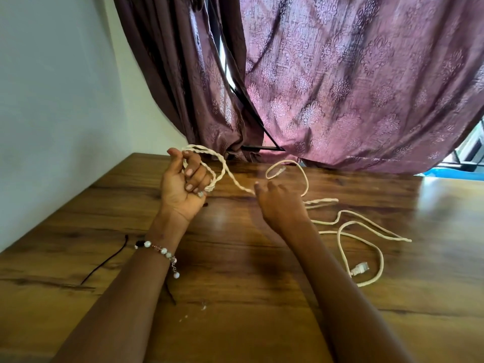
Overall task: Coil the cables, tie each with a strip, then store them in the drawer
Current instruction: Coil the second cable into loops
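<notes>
While left hand (186, 183) grips coiled white cable (340, 226) — right hand (281, 203) pinches strand, fingers curled.

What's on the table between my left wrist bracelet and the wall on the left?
In the head view, a thin dark strip lies on the wooden table between the bracelet and the wall; otherwise that stretch shows only bare wood.

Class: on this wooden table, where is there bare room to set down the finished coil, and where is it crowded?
Bare wood lies on the table between the forearms, and at far right beyond the white cable. Crowded: right of the right hand, where cable loops sprawl; a dark strip lies near the left edge.
</notes>
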